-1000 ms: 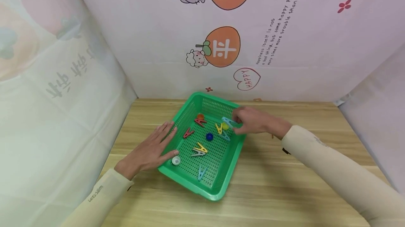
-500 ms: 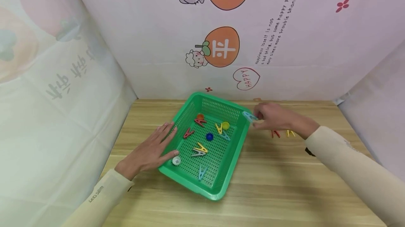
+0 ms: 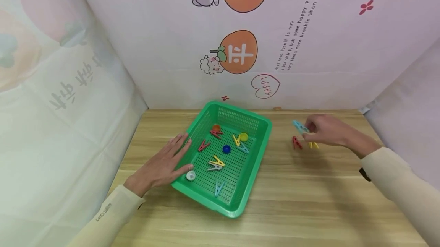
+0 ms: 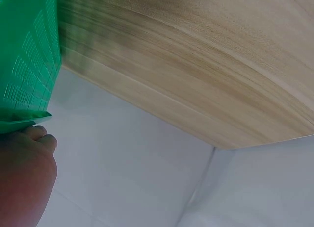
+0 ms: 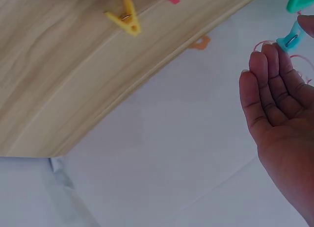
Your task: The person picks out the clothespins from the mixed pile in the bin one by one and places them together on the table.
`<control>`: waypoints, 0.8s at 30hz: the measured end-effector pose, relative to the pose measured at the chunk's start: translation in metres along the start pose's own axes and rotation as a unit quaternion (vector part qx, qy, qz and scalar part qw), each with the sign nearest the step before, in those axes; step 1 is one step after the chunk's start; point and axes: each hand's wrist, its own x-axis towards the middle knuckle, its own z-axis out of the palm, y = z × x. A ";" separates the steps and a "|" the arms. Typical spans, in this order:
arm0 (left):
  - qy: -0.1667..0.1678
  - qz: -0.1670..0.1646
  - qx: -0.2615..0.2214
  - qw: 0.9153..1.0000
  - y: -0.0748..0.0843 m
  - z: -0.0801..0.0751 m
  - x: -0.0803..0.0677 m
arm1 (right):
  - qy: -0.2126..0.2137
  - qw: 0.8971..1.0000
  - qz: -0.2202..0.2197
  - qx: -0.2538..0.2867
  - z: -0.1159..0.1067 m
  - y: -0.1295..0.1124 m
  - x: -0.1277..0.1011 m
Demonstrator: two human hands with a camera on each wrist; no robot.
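A blue clothespin (image 3: 300, 126) is pinched between the thumb and fingertips of my right hand (image 3: 326, 130), above the table to the right of the green basket (image 3: 256, 170). In the right wrist view the same clothespin (image 5: 291, 39) shows at the fingertips. Below that hand lie a red clothespin (image 3: 297, 143) and a partly covered yellow clothespin (image 3: 313, 145). My left hand (image 3: 165, 163) rests with straight, spread fingers on the basket's left rim. Inside the basket are several clothespins in red, yellow, blue and grey, among them a light blue one (image 3: 219, 188) near the front.
Also in the basket are a dark blue cap (image 3: 226, 149), a yellow cap (image 3: 243, 137), an orange cap (image 3: 216, 127) and a white cap (image 3: 190, 175). Printed cloth walls (image 3: 165, 67) enclose the wooden table (image 3: 292, 208) at the back and sides.
My right hand has carried the blue clothespin from over the basket's right side out to the right, above the table. The left hand and basket have stayed put.
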 end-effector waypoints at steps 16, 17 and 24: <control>0.002 -0.002 0.005 1.000 -0.002 0.002 0.000 | -0.008 0.997 0.072 -0.016 0.012 0.071 -0.032; 0.004 -0.001 0.005 1.000 -0.002 0.002 0.000 | -0.009 0.997 0.075 -0.016 0.014 0.074 -0.033; -0.001 -0.002 0.007 1.000 0.000 0.001 0.001 | -0.008 0.996 0.091 -0.013 0.027 0.095 -0.039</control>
